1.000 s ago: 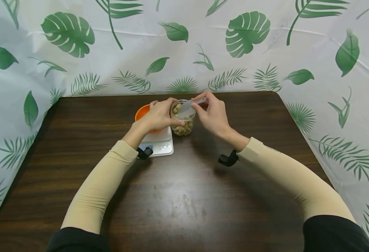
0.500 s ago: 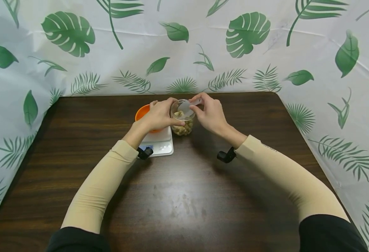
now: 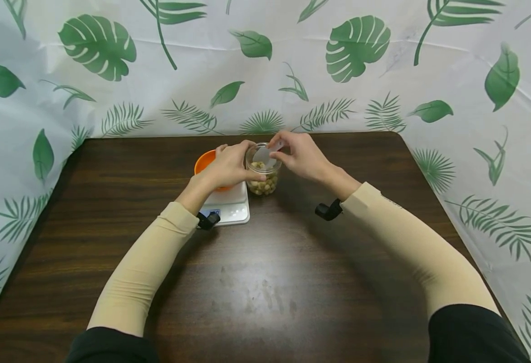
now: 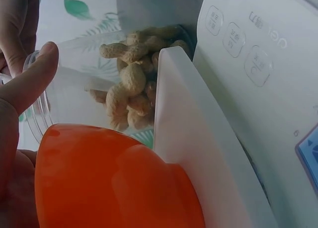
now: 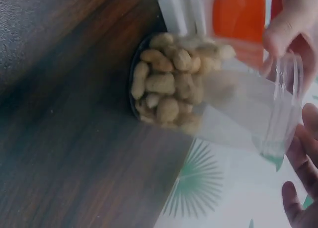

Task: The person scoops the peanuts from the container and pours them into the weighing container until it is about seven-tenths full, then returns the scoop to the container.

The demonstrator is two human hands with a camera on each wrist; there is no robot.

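A clear jar of unshelled peanuts stands on the table, a little over half full in the right wrist view. My left hand holds the jar near its rim, the thumb on the near side. With thumb and fingertips my right hand pinches the handle of a translucent white scoop, whose blade reaches down into the jar's mouth. An orange bowl sits on a white kitchen scale, partly hidden beneath my left hand. What the bowl contains is out of sight.
The dark wooden table reaches back to a white curtain printed with green leaves. The scale's blue display is partly covered by the left wrist camera.
My right hand has moved left and the scoop has sunk deeper into the jar, its handle now over the rim. My left hand, the jar and the bowl have stayed put.
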